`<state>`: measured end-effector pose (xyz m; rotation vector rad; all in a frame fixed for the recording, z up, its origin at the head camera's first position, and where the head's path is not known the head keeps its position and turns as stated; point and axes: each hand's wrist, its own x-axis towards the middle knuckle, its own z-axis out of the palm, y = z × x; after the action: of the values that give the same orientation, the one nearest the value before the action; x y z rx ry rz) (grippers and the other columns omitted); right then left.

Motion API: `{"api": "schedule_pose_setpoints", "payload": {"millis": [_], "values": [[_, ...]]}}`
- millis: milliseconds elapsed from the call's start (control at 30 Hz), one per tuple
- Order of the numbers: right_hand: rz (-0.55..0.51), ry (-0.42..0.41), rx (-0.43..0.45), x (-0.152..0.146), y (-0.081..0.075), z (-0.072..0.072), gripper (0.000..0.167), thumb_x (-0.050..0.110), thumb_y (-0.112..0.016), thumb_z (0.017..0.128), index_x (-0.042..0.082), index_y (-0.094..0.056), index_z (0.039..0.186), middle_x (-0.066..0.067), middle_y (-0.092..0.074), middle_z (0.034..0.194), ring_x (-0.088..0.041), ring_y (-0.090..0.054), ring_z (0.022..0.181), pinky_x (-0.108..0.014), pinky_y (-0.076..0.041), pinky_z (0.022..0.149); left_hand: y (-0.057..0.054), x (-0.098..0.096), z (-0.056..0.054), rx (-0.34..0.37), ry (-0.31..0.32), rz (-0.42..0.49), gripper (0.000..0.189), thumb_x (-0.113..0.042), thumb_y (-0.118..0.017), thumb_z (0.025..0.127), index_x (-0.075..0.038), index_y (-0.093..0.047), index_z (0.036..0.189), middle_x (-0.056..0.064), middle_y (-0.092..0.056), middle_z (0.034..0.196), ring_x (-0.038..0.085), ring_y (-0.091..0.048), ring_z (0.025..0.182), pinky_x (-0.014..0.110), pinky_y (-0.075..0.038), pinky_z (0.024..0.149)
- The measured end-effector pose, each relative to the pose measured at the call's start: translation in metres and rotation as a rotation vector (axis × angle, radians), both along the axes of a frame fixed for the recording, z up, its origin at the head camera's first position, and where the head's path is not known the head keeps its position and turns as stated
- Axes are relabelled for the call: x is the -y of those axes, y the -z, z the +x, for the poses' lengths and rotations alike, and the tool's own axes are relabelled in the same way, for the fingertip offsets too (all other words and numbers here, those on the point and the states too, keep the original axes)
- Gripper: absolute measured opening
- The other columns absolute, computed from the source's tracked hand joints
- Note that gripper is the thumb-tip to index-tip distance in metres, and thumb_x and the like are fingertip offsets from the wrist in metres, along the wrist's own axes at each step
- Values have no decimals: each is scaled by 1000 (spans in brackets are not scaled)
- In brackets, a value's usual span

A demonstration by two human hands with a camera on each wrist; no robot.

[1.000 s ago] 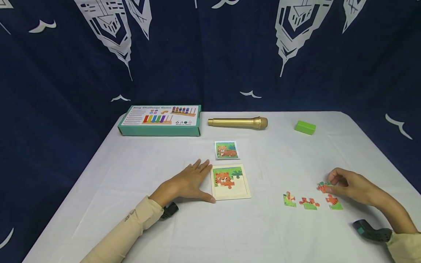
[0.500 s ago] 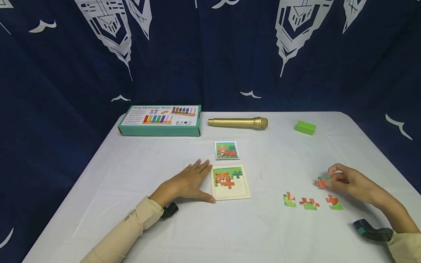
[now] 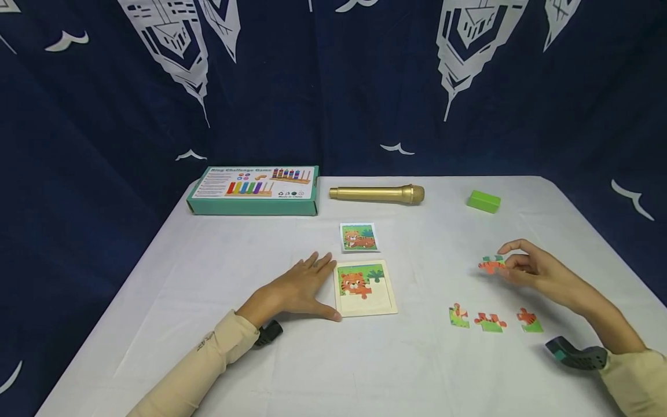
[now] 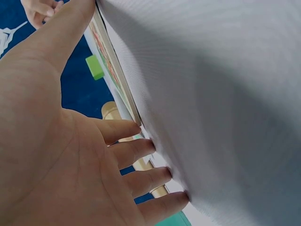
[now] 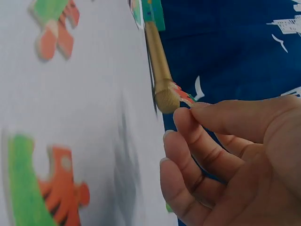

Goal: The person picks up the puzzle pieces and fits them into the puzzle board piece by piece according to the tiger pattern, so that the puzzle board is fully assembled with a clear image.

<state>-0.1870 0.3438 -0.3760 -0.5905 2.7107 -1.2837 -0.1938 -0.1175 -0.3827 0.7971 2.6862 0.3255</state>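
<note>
My left hand (image 3: 302, 289) lies with fingers spread at the left side of the puzzle board (image 3: 383, 301), its thumb and fingertips right at the frame. The board holds pieces with a tiger's head (image 3: 353, 282) and part of a green plant; the lower and right parts show bare wood. Between thumb and fingertips my right hand (image 3: 542, 272) pinches a puzzle piece (image 3: 488, 266), orange with green, raised over the cloth. In the right wrist view that puzzle piece (image 5: 184, 96) appears nearly edge-on. Below lie loose puzzle pieces (image 3: 490, 323), orange and green, in a row.
A tiger picture card (image 3: 359, 238) lies just behind the board. Farther back are a teal game box (image 3: 252, 207), a gold microphone (image 3: 370, 195) and a green block (image 3: 483, 201). A white cloth (image 3: 406, 370) covers the table, with a dark blue curtain behind.
My right hand has lifted the puzzle piece from beside the row and carried it left and away from me. My left hand has stayed at the board.
</note>
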Motion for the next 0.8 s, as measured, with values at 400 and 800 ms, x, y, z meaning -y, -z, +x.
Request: {"api": "schedule_pose_setpoints", "payload": {"millis": [400, 800], "values": [[-131, -118, 2, 43, -5, -15, 34, -4, -56, 93, 0, -43, 124, -17, -64, 85, -20, -61, 75, -23, -50, 68, -1, 0, 0, 10, -6, -4, 115, -70, -69, 70, -6, -21, 153, 10, -12, 160, 32, -5, 147, 51, -13, 117], [-206, -229, 113, 96, 8, -22, 37, -6, -55, 92, -3, -42, 126, -26, -64, 92, -27, -66, 84, -25, -54, 76, -1, -1, -1, 9, -4, -13, 115, -70, -69, 70, -7, -20, 153, 10, -11, 160, 33, -5, 147, 51, -13, 117]]}}
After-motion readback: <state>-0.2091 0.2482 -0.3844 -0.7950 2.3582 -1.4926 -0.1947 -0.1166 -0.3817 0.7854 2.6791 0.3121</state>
